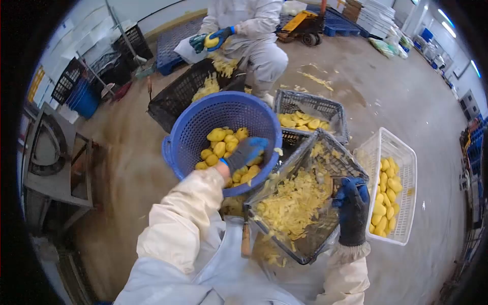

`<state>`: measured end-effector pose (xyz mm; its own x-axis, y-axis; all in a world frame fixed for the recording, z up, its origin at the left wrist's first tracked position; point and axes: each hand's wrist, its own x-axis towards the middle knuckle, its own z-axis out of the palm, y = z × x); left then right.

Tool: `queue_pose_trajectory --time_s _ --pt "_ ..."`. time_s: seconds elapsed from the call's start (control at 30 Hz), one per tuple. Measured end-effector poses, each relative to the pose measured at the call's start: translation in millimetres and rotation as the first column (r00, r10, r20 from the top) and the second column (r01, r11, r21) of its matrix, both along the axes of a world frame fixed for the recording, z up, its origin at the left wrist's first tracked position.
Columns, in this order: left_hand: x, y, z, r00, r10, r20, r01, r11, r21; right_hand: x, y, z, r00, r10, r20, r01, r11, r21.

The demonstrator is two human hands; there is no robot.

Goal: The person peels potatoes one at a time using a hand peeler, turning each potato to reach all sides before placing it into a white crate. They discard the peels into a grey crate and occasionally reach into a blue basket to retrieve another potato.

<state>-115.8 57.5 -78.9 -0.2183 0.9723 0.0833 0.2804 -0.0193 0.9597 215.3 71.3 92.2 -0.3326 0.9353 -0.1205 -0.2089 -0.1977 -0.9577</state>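
Observation:
My left hand [246,152], in a blue and grey glove, reaches into the blue perforated basket [185,122] over a pile of yellow potatoes [218,147]. Its fingers look bent, and whether they grip anything is hidden. My right hand [352,208], gloved too, is closed at the right edge of a black lined crate [325,239] filled with yellow peelings [290,203]. A thin tool seems to stick out from its fingers toward the crate; its shape is unclear. A wooden-handled tool [246,240] hangs at the crate's near left corner.
A white crate [409,203] of potatoes stands at the right. Behind is a black crate [340,114] with potatoes. Across from me a seated co-worker [254,46] holds a potato above a dark crate [170,104] of peelings. A metal stand [56,178] is at the left.

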Motion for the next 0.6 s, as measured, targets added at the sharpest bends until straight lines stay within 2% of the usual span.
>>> queue_pose_trajectory --time_s 0.03,0.07,0.1,0.13,0.17,0.23,0.27,0.3,0.37,0.4,0.43,0.5,0.57,0.6 --pt "-48 -6 -16 0.960 -0.037 -0.278 -0.002 0.990 -0.138 -3 -1 -4 1.000 0.014 0.009 -0.014 1.000 -0.006" --pt "-77 -23 -33 0.861 0.020 -0.508 -0.053 0.997 -0.052 -7 -1 -7 0.999 -0.008 0.049 0.008 1.000 -0.012" --pt "-100 -34 -35 0.565 -0.092 -0.820 0.017 0.995 -0.100 -12 0 -11 0.996 -0.031 0.087 0.033 0.999 -0.015" --pt "-126 -40 -69 0.379 -0.203 -0.903 0.063 0.979 -0.193 -19 0 -13 0.995 -0.018 0.097 0.021 0.999 -0.026" --pt "-141 -46 -95 0.391 -0.206 -0.897 0.059 0.978 -0.199 -23 1 -17 0.994 -0.011 0.109 0.015 0.999 -0.033" --pt "-158 -54 -136 0.473 -0.437 -0.765 0.077 0.886 -0.458 -30 5 -27 0.989 0.047 0.142 -0.035 0.996 -0.085" --pt "-159 -53 -145 0.520 -0.535 -0.666 0.057 0.800 -0.598 -35 7 -29 0.985 0.053 0.164 -0.036 0.994 -0.105" --pt "-159 -54 -155 0.529 -0.539 -0.655 0.065 0.796 -0.602 -40 9 -31 0.983 0.054 0.177 -0.035 0.993 -0.112" --pt "-155 -56 -166 0.423 -0.723 -0.547 0.095 0.635 -0.766 -48 14 -35 0.977 0.054 0.209 -0.023 0.989 -0.146" --pt "-143 -52 -149 0.403 -0.784 -0.473 0.039 0.531 -0.846 -51 17 -37 0.974 0.052 0.220 -0.019 0.989 -0.150" --pt "-139 -51 -153 0.404 -0.787 -0.466 0.052 0.529 -0.847 -54 18 -39 0.970 0.052 0.236 -0.011 0.985 -0.174" --pt "-128 -51 -157 0.152 -0.895 -0.418 -0.012 0.422 -0.907 -58 20 -42 0.964 0.049 0.261 0.004 0.980 -0.199" --pt "-114 -60 -165 0.190 -0.877 -0.441 -0.006 0.448 -0.894 -63 20 -43 0.962 0.060 0.265 -0.013 0.985 -0.174" --pt "-108 -68 -178 0.095 -0.837 -0.539 -0.025 0.539 -0.842 -64 19 -45 0.961 0.058 0.271 -0.010 0.985 -0.175"
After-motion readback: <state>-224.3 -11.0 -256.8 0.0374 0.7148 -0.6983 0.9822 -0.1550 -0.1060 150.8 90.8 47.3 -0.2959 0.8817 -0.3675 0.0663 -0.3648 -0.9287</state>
